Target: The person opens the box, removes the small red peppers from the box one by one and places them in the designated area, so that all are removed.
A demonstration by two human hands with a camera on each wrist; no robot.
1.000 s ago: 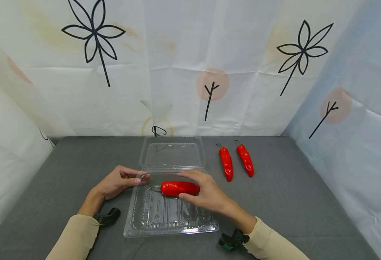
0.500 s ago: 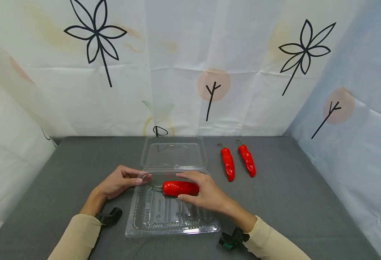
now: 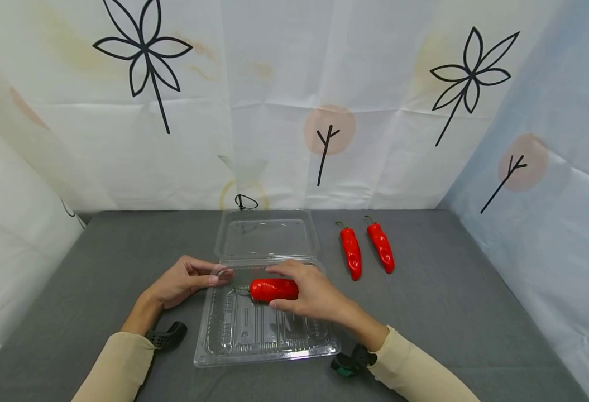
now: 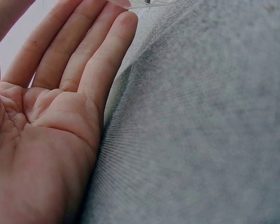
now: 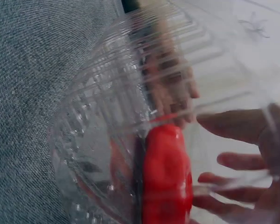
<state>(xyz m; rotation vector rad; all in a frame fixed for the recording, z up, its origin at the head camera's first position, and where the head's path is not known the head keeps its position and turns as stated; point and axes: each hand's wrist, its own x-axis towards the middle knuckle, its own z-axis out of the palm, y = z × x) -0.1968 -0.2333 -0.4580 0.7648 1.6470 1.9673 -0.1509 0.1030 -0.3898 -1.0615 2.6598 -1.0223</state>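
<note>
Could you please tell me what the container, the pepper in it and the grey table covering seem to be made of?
The container: probably plastic, glossy and clear, as grey shows through it. The pepper: smooth red with glossy highlights; plastic or real, I cannot tell. The covering: matte, likely cloth, by its fine weave.

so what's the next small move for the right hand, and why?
Probably lift the right hand clear of the red chili pepper: it already lies in the clear plastic clamshell, the hand looks open around one end, and two more chili peppers lie outside on the grey cloth.

Left hand (image 3: 177, 283) outstretched, right hand (image 3: 316, 295) arched
</note>
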